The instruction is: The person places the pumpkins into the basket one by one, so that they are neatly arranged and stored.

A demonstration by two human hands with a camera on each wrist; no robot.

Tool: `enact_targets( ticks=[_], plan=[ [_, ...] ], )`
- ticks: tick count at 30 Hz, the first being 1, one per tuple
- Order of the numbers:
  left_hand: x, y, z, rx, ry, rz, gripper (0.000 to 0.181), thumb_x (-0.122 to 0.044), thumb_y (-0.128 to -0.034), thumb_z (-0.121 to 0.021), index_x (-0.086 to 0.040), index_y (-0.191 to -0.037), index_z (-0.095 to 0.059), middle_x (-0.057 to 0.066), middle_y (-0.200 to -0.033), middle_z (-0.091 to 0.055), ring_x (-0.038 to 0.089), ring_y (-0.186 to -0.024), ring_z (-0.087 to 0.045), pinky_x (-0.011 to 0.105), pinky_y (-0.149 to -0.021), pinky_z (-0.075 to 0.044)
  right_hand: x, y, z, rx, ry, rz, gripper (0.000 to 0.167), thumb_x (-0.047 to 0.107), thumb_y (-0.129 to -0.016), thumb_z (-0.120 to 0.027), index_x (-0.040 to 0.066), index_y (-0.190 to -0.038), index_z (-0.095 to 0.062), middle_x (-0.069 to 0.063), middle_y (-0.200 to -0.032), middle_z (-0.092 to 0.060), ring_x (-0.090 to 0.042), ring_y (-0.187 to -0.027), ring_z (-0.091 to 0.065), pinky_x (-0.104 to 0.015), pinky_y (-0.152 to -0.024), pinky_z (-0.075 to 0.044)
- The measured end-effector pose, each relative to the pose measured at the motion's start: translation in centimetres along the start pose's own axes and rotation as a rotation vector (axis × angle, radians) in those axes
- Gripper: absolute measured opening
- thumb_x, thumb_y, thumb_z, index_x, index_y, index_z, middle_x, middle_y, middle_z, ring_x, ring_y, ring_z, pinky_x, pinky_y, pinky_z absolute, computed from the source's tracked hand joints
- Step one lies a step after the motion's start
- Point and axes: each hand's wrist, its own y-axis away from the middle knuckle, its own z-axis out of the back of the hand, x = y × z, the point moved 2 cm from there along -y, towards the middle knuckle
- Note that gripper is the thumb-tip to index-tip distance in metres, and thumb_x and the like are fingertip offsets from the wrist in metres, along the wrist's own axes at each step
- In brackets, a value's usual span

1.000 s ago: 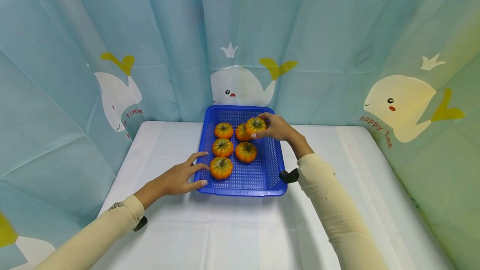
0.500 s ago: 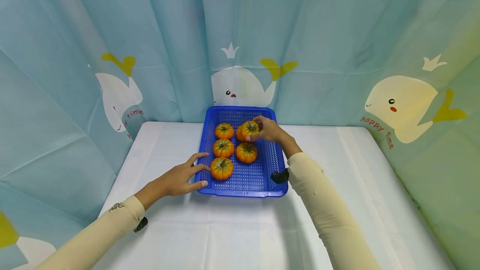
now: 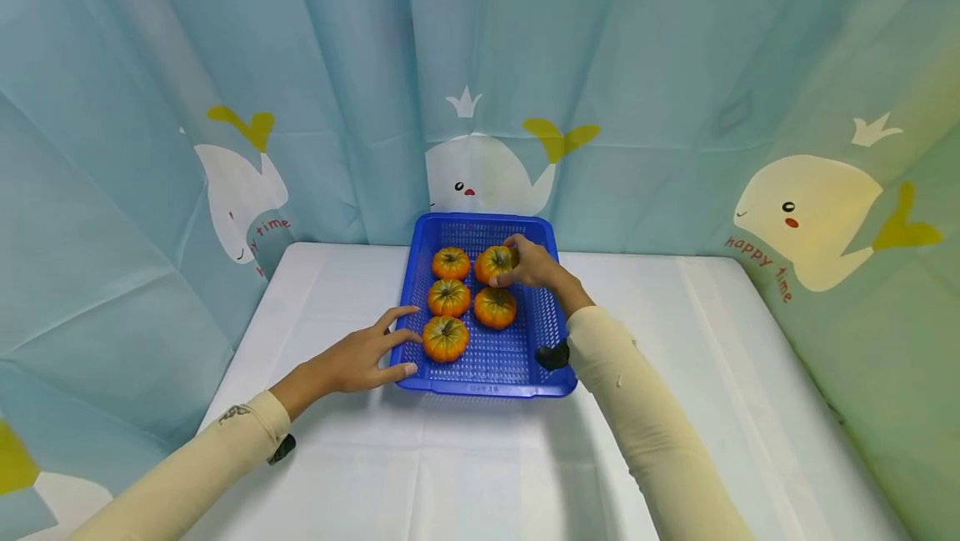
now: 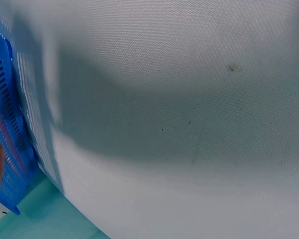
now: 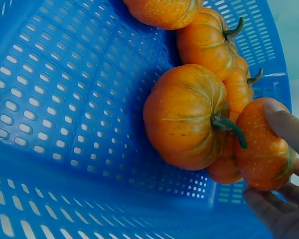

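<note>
A blue plastic basket [image 3: 517, 388] holds several small orange pumpkins, ribbed and green-stemmed. Three of them, including the near-left pumpkin [image 3: 446, 338], line up along its left side. My right hand [image 3: 531, 264] reaches in from the right and grips one pumpkin [image 5: 264, 144] between thumb and fingers. Partly behind it and the large front pumpkin [image 5: 187, 117], another pumpkin [image 5: 223, 167] shows in the right wrist view; from the head it is mostly covered. My left hand [image 3: 366, 355] lies at the basket's left rim, fingers spread and nearly straight, fingertips close to the near-left pumpkin.
The basket stands on a white-covered table [image 3: 360, 458], near its far edge. A light-blue curtain [image 3: 315, 66] with whale prints hangs behind and along the sides. The basket's right part and front show bare perforated floor. A shadow falls across the cloth in the left wrist view.
My right hand has moved left and slightly nearer with the gripped pumpkin, which now covers most of the pumpkin beside it in the head view. The left hand has stayed put.
</note>
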Motion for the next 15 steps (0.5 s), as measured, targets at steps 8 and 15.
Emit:
enact_targets(
  ticks=[8, 15],
  plan=[
    [-0.04, 0.0, -0.1, 0.001, 0.0, -0.003, 0.05, -0.059, -0.0964, -0.055, -0.026, -0.135, -0.06, -0.001, -0.165, -0.02, 0.03, -0.113, -0.066, 0.047, -0.092, -0.056, -0.15, -0.13, -0.49, -0.002, 0.009, -0.012, 0.076, 0.027, -0.083, -0.084, 0.007, -0.141, -0.04, -0.022, -0.139, -0.052, -0.038, -0.124, -0.054, -0.052, -0.11, -0.044],
    [-0.13, 0.06, 0.08, -0.005, 0.001, -0.006, 0.05, -0.058, -0.0963, -0.056, -0.026, -0.134, -0.06, 0.0, -0.165, -0.02, 0.031, -0.113, -0.066, 0.048, -0.093, -0.056, -0.03, 0.4, -0.57, 0.044, 0.012, -0.033, 0.075, 0.032, -0.083, -0.083, 0.009, -0.14, -0.041, -0.02, -0.136, -0.053, -0.036, -0.121, -0.055, -0.053, -0.108, -0.046]
  ],
)
